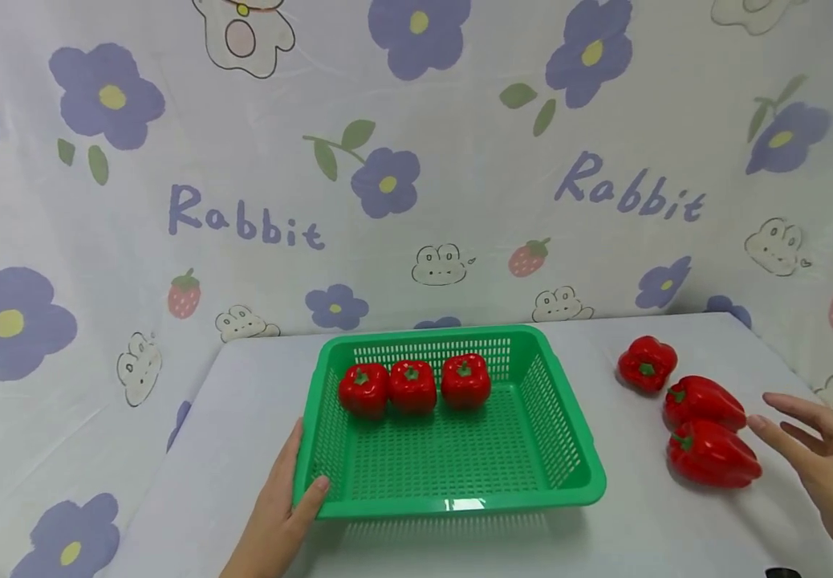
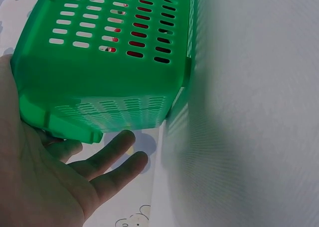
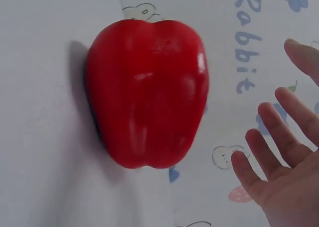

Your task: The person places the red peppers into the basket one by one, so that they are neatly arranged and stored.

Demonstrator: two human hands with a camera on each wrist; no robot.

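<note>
A green basket point(image 1: 453, 504) holds three red peppers point(image 1: 412, 387) in a row along its back side. My left hand point(image 1: 277, 504) grips the basket's left rim, thumb over the edge; in the left wrist view the hand point(image 2: 55, 182) lies along the green wall point(image 2: 99, 72). Three more red peppers lie right of the basket: one at the back point(image 1: 648, 364), one in the middle point(image 1: 704, 403) and one in front point(image 1: 714, 454). My right hand point(image 1: 828, 466) is just right of the front two, fingers spread, holding nothing. The right wrist view shows one pepper point(image 3: 147, 95) apart from the hand point(image 3: 284, 162).
The white table point(image 1: 243, 417) runs back to a hanging cloth point(image 1: 258, 144) printed with flowers, rabbits and strawberries. A small black object point(image 1: 782, 572) shows at the bottom right edge of the head view.
</note>
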